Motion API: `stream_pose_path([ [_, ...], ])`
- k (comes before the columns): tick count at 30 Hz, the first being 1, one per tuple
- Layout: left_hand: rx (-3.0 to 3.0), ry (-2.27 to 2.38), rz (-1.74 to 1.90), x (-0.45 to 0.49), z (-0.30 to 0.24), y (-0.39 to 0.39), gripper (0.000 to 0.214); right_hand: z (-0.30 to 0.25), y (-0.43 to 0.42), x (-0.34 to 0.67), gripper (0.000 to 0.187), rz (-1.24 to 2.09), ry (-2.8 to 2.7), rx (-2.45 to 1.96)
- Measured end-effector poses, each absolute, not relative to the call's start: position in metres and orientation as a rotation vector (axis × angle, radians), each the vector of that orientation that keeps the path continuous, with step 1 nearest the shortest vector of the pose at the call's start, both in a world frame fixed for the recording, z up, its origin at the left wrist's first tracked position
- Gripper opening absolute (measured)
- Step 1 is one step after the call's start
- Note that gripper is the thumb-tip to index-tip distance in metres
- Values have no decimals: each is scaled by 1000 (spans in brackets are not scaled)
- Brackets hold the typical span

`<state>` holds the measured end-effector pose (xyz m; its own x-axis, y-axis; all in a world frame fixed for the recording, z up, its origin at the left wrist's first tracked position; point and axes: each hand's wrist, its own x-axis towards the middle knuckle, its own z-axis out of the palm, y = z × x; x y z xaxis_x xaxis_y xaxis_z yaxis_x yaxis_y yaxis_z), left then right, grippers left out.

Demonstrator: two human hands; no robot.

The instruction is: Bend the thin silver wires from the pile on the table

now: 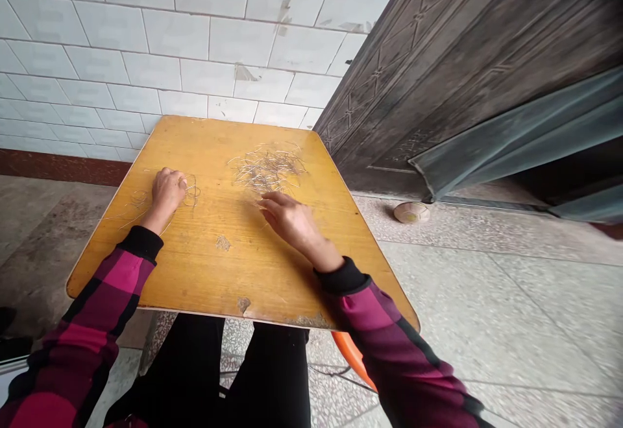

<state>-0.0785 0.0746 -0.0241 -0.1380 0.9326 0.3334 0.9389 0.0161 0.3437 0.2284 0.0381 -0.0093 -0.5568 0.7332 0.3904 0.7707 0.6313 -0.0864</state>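
Thin, bent wires (267, 167) lie in a loose tangled heap toward the far right of the wooden table. My left hand (168, 189) rests on the left part of the table, its fingers curled closed around a few curved wires. Loops of thin wire (194, 192) stick out to its right, and more loose strands (139, 202) trail out to its left toward the table edge. My right hand (288, 217) hovers at the near side of the heap. Its fingertips point left and are smeared by motion, so whether they hold a wire is unclear.
The yellow wooden table (195, 272) has rounded corners and worn patches. White tiled wall (180, 39) stands behind it. To the right are a dark carved door (389, 91), a grey-green curtain (511, 136) and a round pale object (411, 213) on the floor.
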Motion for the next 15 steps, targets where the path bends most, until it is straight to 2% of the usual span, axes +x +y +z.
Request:
stream_pose_path([
  [7,-1947,-2507,-518,-88,-13,99,28,-18,25,223,25,29,-2523,-1088],
  [10,-1980,-2547,-280,-85,2,115,22,-22,24,220,24,45,-2557,-1075],
  [15,-2114,-2519,-174,-72,14,144,22,-25,22,218,22,54,-2573,-1037],
])
